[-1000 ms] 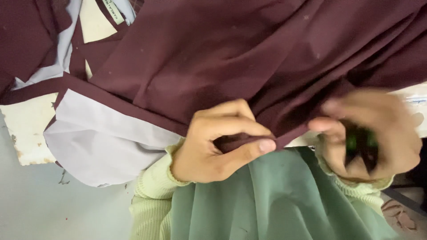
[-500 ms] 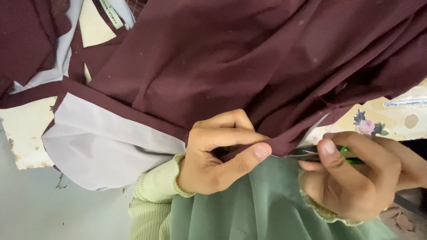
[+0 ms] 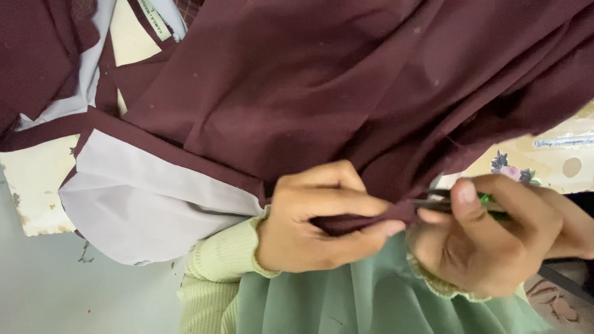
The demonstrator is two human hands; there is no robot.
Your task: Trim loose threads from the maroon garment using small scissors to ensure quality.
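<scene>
A pale grey floor [image 3: 37, 297] lies lower left; a cream floral-printed surface [image 3: 557, 164] shows at right.

Two hands [image 3: 322, 216] [image 3: 489, 241], one maroon cloth [image 3: 346, 86], seemingly one pair of snips [image 3: 445, 201].

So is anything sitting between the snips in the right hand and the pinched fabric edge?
Nothing visible. The left hand pinches the maroon fabric edge, and the green-handled snips in the right hand already meet that edge beside the left fingertips.
</scene>
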